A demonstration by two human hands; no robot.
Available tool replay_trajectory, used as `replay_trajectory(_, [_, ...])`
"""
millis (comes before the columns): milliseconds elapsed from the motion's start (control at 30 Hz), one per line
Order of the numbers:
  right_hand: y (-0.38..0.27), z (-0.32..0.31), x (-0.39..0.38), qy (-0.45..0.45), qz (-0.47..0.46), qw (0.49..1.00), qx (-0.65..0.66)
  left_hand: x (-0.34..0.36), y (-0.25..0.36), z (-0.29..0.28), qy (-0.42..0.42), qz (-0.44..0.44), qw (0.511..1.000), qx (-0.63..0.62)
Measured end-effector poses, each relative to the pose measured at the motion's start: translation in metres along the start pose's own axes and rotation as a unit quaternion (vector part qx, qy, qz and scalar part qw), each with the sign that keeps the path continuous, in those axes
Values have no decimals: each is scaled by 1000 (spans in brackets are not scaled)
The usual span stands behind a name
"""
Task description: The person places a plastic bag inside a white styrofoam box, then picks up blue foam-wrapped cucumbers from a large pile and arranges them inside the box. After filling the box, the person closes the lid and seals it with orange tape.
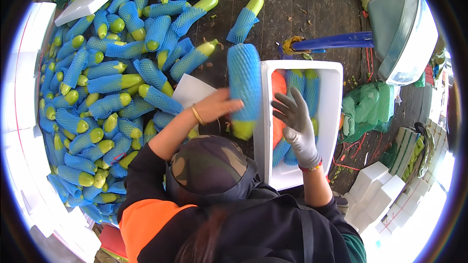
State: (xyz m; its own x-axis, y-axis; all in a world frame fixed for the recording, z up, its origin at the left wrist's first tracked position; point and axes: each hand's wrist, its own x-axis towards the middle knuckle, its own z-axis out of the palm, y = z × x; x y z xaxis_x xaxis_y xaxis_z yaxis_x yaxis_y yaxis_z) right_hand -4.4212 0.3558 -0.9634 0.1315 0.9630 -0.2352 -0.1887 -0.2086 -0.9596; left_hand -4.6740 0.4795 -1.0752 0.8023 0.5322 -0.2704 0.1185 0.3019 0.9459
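My bare left hand (214, 105), a gold bangle at its wrist, grips a large light-green zucchini (244, 83) in a blue foam net sleeve. The zucchini stands roughly lengthwise beside the left rim of a white foam box (265, 131) and is slightly blurred. Over the box is my right hand (298, 129) in a grey glove, fingers spread and holding nothing. Inside the box lie several netted zucchini (312, 90) and something orange-red (278, 85) along the left wall; my right hand hides part of them.
A big heap of netted zucchini (107, 83) fills the left side, with a white foam lid (92, 1) on top. One netted zucchini (245, 19) lies apart on the dark wooden floor. Right are a scale (397, 29) with a blue pole (336, 42), green net bags (373, 107) and white foam blocks (373, 190).
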Motion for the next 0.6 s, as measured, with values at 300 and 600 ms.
replay_trajectory(300, [25, -36, -20, 157, -167, 873, -431, 62, -149, -135, 310, -80, 739, 593])
replay_trajectory(600, [90, -74, 1, -54, 2, 910, -411, 43, 31, -60, 373, 229, 885, 161])
